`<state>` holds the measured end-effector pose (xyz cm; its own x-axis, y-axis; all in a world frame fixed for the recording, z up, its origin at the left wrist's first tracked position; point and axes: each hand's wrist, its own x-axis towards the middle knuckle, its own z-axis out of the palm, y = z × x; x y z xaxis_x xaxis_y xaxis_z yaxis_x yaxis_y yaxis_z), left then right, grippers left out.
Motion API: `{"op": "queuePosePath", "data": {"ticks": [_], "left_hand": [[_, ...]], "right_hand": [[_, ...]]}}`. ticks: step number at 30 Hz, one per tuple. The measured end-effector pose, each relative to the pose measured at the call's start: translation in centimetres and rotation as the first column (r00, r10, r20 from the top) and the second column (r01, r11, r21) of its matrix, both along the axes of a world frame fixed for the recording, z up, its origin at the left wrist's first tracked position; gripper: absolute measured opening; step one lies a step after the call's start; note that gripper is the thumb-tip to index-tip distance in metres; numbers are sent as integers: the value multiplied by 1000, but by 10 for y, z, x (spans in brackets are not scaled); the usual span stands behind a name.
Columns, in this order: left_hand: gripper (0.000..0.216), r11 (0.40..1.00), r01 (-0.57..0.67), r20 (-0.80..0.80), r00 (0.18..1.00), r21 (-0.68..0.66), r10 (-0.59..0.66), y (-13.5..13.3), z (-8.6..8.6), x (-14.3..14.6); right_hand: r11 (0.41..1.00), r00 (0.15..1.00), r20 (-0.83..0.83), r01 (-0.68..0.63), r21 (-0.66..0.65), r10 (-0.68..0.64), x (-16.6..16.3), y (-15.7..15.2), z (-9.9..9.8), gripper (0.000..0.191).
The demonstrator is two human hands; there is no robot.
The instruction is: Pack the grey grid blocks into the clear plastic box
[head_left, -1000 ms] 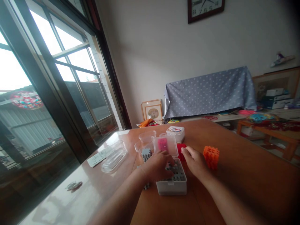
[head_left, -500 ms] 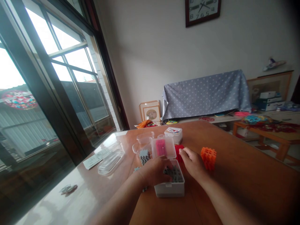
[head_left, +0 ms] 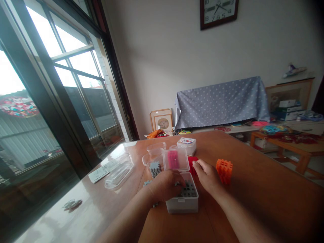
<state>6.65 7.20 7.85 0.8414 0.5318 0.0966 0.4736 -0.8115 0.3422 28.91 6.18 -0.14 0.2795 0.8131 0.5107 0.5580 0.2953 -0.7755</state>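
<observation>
An open clear plastic box (head_left: 182, 205) stands in front of me, holding grey interlocking pieces (head_left: 188, 189). My left hand (head_left: 169, 185) reaches into it from the left. Its fingers curl down around a grey piece, partly hidden by the hand. At the box's right side, my right hand (head_left: 208, 173) is closed with the thumb on top. Its thumb tip overlaps a red block (head_left: 192, 164) behind; whatever the fingers hold is hidden. The raised clear lid (head_left: 182, 157) shows a pink block (head_left: 173, 159) through it. A grey stack (head_left: 155, 168) stands left of the lid.
An orange block stack (head_left: 224, 171) stands right of my right hand. Behind the lid is a white box (head_left: 187, 145) with a printed top. Clear containers (head_left: 156, 147), clear lids (head_left: 118, 175) and papers (head_left: 100, 172) lie to the left. A small crumpled packet (head_left: 72, 204) sits near the left edge.
My left hand has shifted slightly within the box, and its fingers have drawn closer together over the grey pieces. The right hand stays put. The view has moved a little.
</observation>
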Motion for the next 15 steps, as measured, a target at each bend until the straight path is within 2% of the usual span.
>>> {"op": "queuePosePath", "data": {"ticks": [7, 15], "left_hand": [[30, 998, 52, 47, 998, 26, -53, 3, -5, 2], [25, 996, 85, 36, 996, 37, -87, -1, 0, 4]], "right_hand": [[1000, 1000, -4, -6, 0, 6, 0, 1, -2, 45], [1000, 1000, 0, -9, -3, 9, -1, -1, 0, 43]]}}
